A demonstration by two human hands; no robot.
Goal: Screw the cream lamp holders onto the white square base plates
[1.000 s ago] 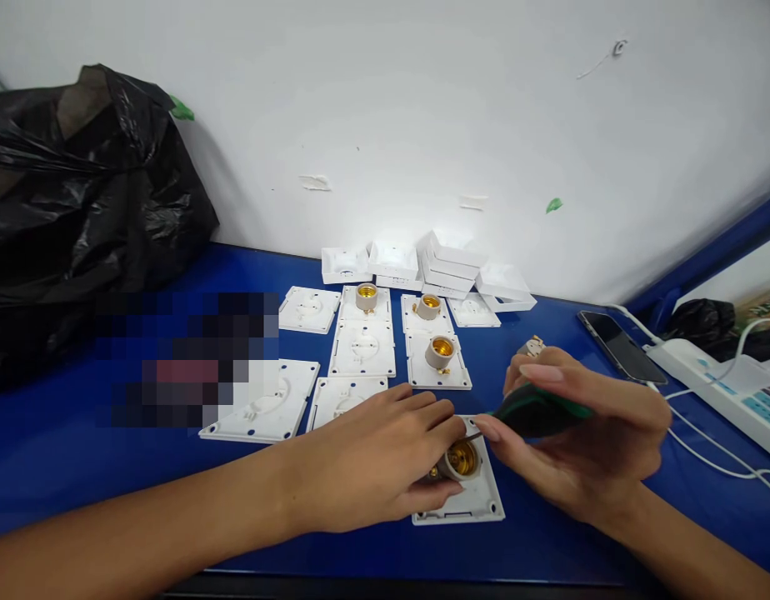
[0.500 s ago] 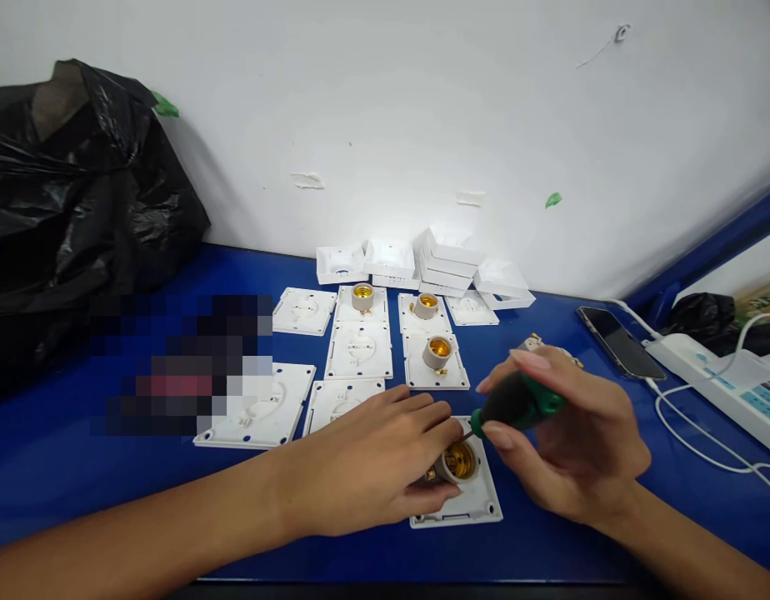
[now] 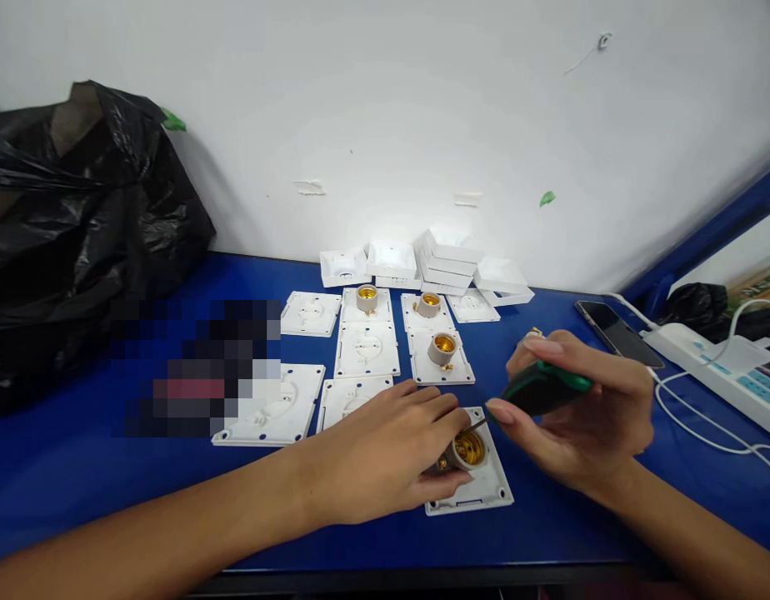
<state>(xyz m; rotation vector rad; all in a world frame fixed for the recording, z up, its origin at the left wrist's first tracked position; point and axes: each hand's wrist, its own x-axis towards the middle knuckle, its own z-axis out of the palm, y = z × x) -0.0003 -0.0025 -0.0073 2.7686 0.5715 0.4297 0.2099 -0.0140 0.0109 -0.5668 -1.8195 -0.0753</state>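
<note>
Deep blue tabletop (image 3: 372,546) here, with plain white plates (image 3: 367,354) on it! Sockets (image 3: 440,353) in greyish beige, gleaming gold inside; screwdriver (image 3: 547,388) green and black; glossy black bag (image 3: 97,242) at the left edge; white power strip (image 3: 726,377), right edge, pale blue outlets (image 3: 762,387)!

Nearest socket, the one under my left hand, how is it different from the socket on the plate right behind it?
The nearest socket is held and partly covered by the left hand; the rear socket stands untouched. The shaft of the screwdriver points toward the nearest socket, away from the rear socket. Both have a greyish rim, a gold-coloured inside and a white plate beneath.
</note>
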